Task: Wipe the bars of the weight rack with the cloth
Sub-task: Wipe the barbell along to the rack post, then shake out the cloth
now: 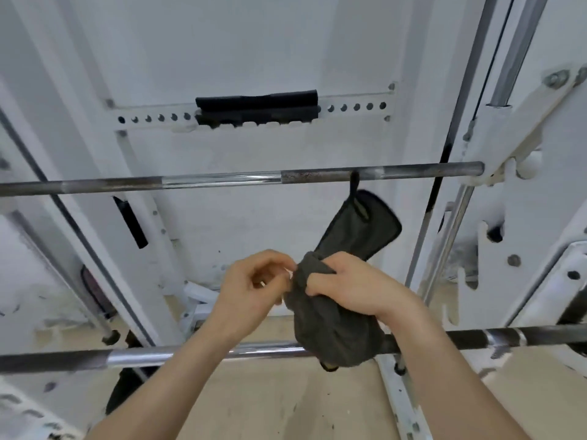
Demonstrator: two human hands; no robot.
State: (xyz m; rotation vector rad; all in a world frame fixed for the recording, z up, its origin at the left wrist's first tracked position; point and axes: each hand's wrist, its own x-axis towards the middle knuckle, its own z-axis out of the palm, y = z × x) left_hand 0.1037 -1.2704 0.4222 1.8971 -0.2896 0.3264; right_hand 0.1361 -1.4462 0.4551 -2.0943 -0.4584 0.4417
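**Dark grey fabric cloth (pixel 333 328): fold it first?**

Right hand (pixel 359 287) grips the wad from above; left hand (pixel 254 281) curls at its edge, can't tell if it's pinching. Cloth sits in front of the lower chrome-and-dark steel bar (pixel 190 355), loop (pixel 360 208) up by the upper steel bar (pixel 222 181). I'd fold it flat, wrap the bar, slide lengthwise. No readable labels on the white metal rack (pixel 524 138).

Head-worn wide-angle view, facing forward, seemingly downward, close to rack (pixel 521 147)
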